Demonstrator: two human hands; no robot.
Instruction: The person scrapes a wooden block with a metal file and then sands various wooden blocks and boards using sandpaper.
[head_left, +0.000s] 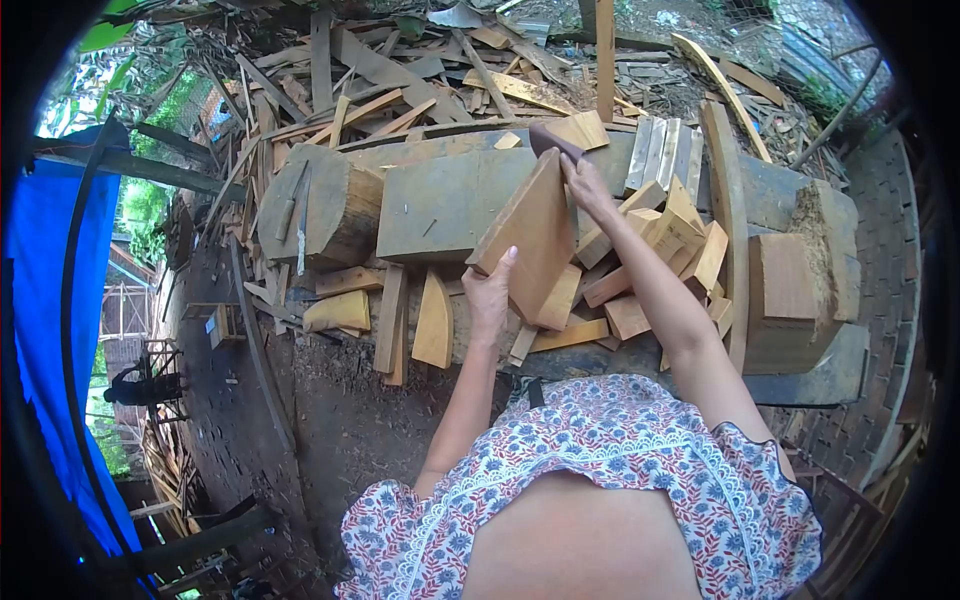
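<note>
- Nearest the camera, a flowered top (600, 470) fills the lower frame, with both bare arms reaching forward over dark ground.
- The left hand (489, 290) has its fingers wrapped on the lower edge of a flat wooden board (530, 240), thumb pointing up along its face; the board stands tilted, propped above a heap of offcuts.
- The right hand (585, 185) grips the board's upper corner; the fingers are closed on it, and something dark (553, 140) sits just at that corner, though I cannot tell what it is.
- The step in hand looks like lifting or turning the board out of the pile; the next move would call for a firm two-handed hold, since loose offcuts (640, 260) lie against it.
- Beyond the board lies a thick grey timber slab (440, 200), with a cut log end (335, 210) to its left and a squared block (790, 300) to the right.
- No box or bin shows; farther back is a scatter of scrap planks (400, 70), and a blue tarp (50, 300) hangs at far left.
</note>
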